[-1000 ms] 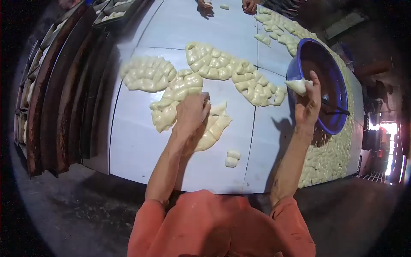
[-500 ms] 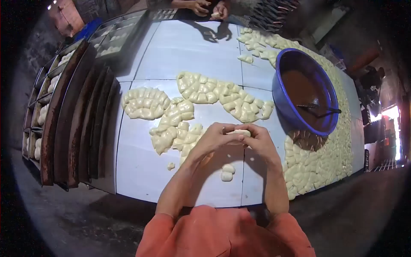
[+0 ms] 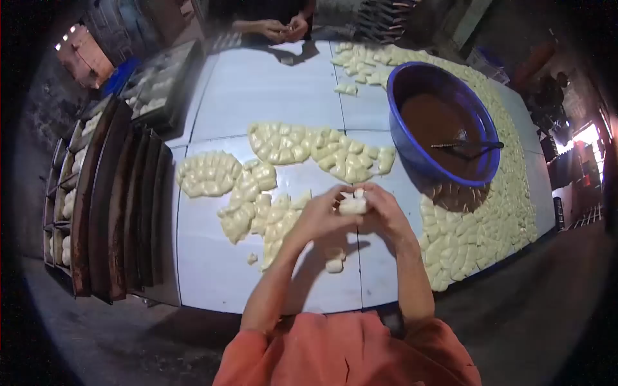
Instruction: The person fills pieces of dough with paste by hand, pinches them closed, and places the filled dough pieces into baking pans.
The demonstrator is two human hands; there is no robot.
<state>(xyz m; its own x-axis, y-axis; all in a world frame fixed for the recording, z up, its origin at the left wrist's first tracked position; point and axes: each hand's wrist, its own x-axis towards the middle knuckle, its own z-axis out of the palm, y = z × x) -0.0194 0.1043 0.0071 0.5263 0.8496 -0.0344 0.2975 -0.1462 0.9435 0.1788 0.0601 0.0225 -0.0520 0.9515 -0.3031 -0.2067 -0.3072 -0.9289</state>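
Above the near part of the table, a pale dough piece [image 3: 352,205] is held between my two hands. My left hand [image 3: 324,217] grips it from the left with fingers curled. On its other side, my right hand [image 3: 384,209] has its fingertips closed at the dough's upper right. Two small dough lumps [image 3: 334,260] lie on the tabletop just below my hands. To the left and beyond are joined sheets of portioned dough [image 3: 248,186], and a tiny scrap [image 3: 252,258] rests near them.
A blue basin [image 3: 400,132] of brown filling, with a dark-handled tool in it, stands at right. Many flattened dough pieces [image 3: 460,238] cover the table's right side. Trays of dough [image 3: 67,199] stand stacked at left. Across the table, another person's hands [image 3: 283,29] are held together.
My hands have turned the dough piece, so more of its white surface shows. The other person's hands have come together. The whole view has shifted slightly.
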